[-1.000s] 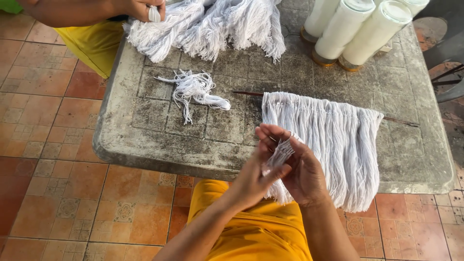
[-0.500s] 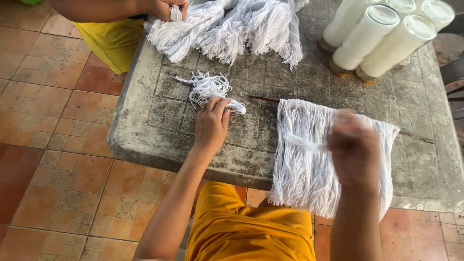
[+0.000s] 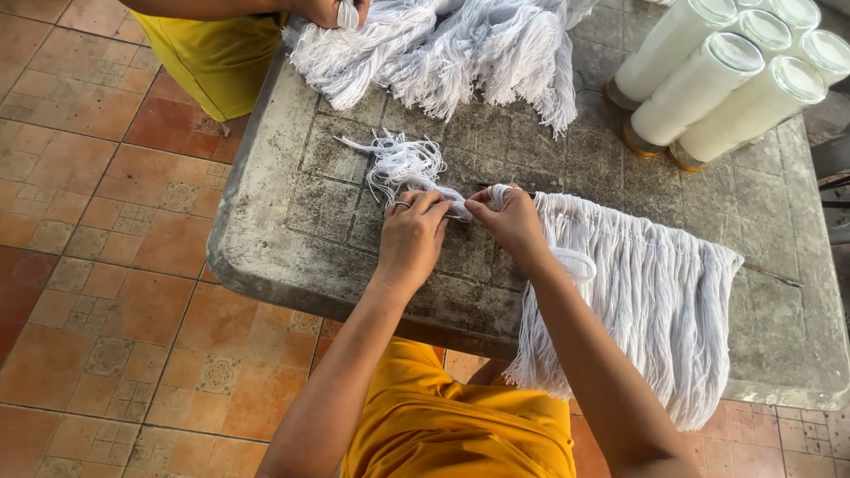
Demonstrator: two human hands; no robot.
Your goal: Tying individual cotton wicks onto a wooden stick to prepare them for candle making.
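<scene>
Grey, stained stone bench (image 3: 292,239) on a floor of orange tiles (image 3: 97,265). Long white fringe of knotted threads (image 3: 655,283) hanging off a thin dark stick (image 3: 770,273) and draping over the near edge of the bench, already filling much of the stick. Big heap of white thread bundles (image 3: 443,53) at the far edge, under another person's hand (image 3: 332,11). Three tall white thread cones (image 3: 708,88) lying tilted at the far right corner. Small loose tangle of cut threads (image 3: 403,164) near the middle, just left of the fringe. Left hand (image 3: 412,239) resting at the near end of that tangle, fingers closed in a pinch on a few strands. Right hand (image 3: 513,221) just beside it, at the left end of the fringe, fingers pinched on the same strands, with one white loop (image 3: 575,263) trailing by the wrist. Judged from this: most of the fringe tied, the loose threads not yet added at the left end.
</scene>
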